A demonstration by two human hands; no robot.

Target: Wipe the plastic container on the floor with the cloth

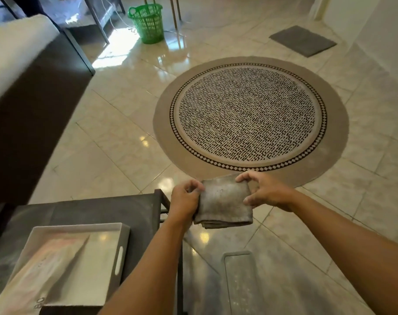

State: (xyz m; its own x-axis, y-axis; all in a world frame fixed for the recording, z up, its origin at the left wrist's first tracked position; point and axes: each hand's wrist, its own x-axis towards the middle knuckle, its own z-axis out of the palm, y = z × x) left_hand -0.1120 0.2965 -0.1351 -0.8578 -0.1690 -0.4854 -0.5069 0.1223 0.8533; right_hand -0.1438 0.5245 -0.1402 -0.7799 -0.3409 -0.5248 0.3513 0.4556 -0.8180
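Hands: two, left hand [185, 201] and right hand [265, 192] grips pinching one folded cloth [224, 201] | containers: one clear container [241, 285]

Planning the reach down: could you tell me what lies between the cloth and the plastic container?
Only bare floor tile between cloth and plastic container, per the head view.

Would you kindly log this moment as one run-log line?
phase: folding cloth | left hand: gripping cloth | right hand: gripping cloth | plastic container: on floor, untouched
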